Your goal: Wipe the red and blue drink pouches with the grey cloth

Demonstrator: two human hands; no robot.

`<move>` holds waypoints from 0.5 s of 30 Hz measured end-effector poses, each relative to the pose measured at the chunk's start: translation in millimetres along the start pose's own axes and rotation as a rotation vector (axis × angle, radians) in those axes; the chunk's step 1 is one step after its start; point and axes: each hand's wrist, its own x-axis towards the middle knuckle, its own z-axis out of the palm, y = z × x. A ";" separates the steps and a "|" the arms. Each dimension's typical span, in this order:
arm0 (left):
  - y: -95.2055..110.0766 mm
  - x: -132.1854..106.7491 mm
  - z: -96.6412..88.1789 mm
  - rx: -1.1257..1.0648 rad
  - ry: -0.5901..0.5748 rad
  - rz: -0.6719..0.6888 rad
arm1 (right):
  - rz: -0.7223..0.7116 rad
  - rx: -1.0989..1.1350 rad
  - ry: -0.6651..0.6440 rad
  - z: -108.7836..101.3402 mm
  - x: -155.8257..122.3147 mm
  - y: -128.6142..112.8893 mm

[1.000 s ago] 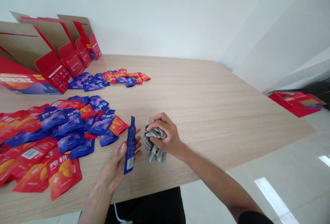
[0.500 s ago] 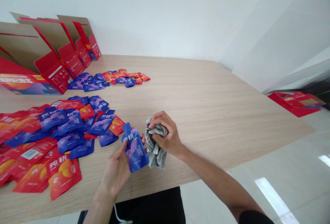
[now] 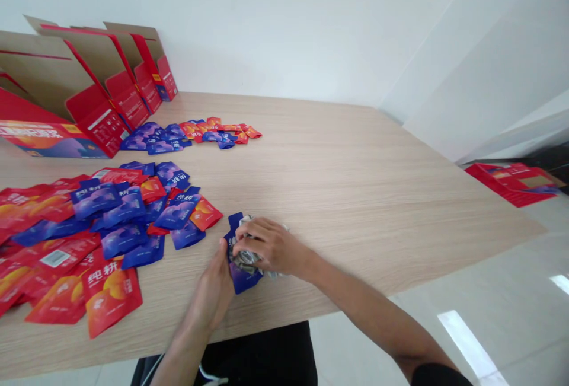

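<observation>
My left hand (image 3: 216,285) is closed on a blue spouted-shape pouch (image 3: 243,279), its thumb along the pouch's left edge and its other fingers out of sight behind. Bunched in my right hand (image 3: 271,246) is a grey striped cloth (image 3: 247,259), pressed against the front of that pouch. Cloth and fingers cover most of the pouch's printed face. To the left lies a heap of loose pouches, with a blue pouch (image 3: 178,208) and an orange-red pouch (image 3: 205,213) at its near right side.
Open red cardboard boxes (image 3: 95,128) stand in a row at the back left. Smaller red and blue packets (image 3: 195,131) lie in front of them. Near my side of the heap is a large red pouch (image 3: 111,297). A red box (image 3: 511,181) sits beyond the table's (image 3: 355,196) right edge.
My right hand has moved left and brought the cloth onto the pouch's face. The pouch has shifted slightly right in my left hand. The view has turned a little.
</observation>
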 end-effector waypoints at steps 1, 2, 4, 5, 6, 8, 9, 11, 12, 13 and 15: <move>1.0 0.3 1.1 -0.003 0.002 -0.009 | -0.040 -0.010 -0.062 1.9 0.7 -1.0; 2.5 0.4 1.9 0.001 0.001 -0.008 | -0.084 -0.013 -0.118 3.1 1.4 -2.3; 6.5 0.0 2.8 0.031 0.007 0.022 | -0.168 -0.013 -0.210 4.0 2.7 -5.1; 8.4 -0.4 3.0 0.054 0.001 0.037 | -0.207 -0.014 -0.248 4.1 3.2 -6.5; 9.8 -0.9 2.9 0.074 -0.009 0.051 | -0.238 -0.017 -0.279 4.1 3.5 -7.7; 10.3 -1.1 1.3 0.093 -0.031 0.059 | -0.256 -0.028 -0.287 4.6 3.7 -9.0; 9.4 -0.4 -0.5 0.090 -0.038 0.050 | -0.246 -0.032 -0.266 5.2 3.6 -9.0; 5.4 2.9 -6.5 0.066 -0.049 0.020 | -0.178 -0.045 -0.190 6.7 2.9 -7.6; 2.7 5.5 -10.6 0.053 -0.068 0.006 | -0.126 -0.050 -0.145 7.6 2.4 -6.4; -0.1 8.6 -15.2 0.044 -0.097 -0.002 | -0.067 -0.050 -0.100 8.5 1.9 -4.9; -5.3 15.4 -24.9 0.034 -0.159 0.006 | 0.058 -0.036 -0.015 9.9 0.8 -1.8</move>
